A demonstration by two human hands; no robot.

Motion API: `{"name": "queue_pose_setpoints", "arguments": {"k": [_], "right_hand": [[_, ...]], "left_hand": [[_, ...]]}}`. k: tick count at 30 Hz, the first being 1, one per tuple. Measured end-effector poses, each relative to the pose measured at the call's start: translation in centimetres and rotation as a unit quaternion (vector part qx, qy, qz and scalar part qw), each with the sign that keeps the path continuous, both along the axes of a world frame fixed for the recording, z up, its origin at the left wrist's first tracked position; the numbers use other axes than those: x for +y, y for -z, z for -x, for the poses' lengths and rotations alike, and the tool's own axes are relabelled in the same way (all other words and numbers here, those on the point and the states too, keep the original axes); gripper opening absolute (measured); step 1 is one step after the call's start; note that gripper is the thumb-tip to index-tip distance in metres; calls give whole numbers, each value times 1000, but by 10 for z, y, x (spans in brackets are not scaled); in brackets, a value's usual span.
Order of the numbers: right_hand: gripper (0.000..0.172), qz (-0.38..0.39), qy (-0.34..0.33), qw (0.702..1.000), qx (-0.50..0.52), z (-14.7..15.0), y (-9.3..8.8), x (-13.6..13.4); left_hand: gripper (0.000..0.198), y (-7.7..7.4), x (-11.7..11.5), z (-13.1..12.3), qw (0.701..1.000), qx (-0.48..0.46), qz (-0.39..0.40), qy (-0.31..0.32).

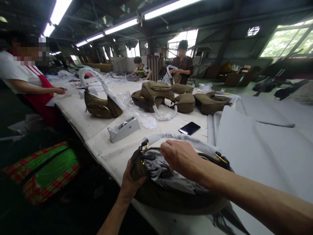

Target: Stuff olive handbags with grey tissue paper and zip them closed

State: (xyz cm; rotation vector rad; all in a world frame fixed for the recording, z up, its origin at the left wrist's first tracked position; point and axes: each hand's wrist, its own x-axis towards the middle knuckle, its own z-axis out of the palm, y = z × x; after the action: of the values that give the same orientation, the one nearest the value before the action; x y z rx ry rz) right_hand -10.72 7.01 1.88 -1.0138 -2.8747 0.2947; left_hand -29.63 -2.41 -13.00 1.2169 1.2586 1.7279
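An olive-brown handbag [181,202] lies in front of me at the table's near edge, its top open. Crumpled grey-white stuffing [158,166] shows inside the opening. The bag's handle [186,138] is wrapped in white film and joins gold rings at both ends. My left hand [132,181] grips the bag's left end, thumb on the near side and fingers mostly behind it. Above the opening, my right hand [179,156] is closed, fingers curled down near the far zipper edge. Whatever its fingertips hold is hidden.
A grey tape dispenser [124,129] and a black phone [189,128] lie beyond the bag. Several more olive handbags [154,94] and clear plastic sit farther back. Co-workers stand left [31,78] and at the far side [182,67]. A red-and-green bag [53,169] lies low at left.
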Motion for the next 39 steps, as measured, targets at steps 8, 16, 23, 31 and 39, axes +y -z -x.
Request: {"name": "queue_pose_setpoints", "arguments": {"k": [8,16,23,31,39], "right_hand": [[16,85,-52,985,-138,-20,30,-2],[23,0,67,997,-43,-38,34,1],[42,5,-129,975,181,-23,24,-1],[57,163,-145,954,206,0,47,16],[25,249,-73,919,296,26,66,20]], "left_hand": [[81,4,-6,3,996,88,-5,-25],[75,5,-8,0,989,130,44,-63],[85,2,-6,-1,998,50,-21,-16],[97,-5,3,-2,998,8,-47,45],[89,-24,7,5,997,30,-17,69]]}}
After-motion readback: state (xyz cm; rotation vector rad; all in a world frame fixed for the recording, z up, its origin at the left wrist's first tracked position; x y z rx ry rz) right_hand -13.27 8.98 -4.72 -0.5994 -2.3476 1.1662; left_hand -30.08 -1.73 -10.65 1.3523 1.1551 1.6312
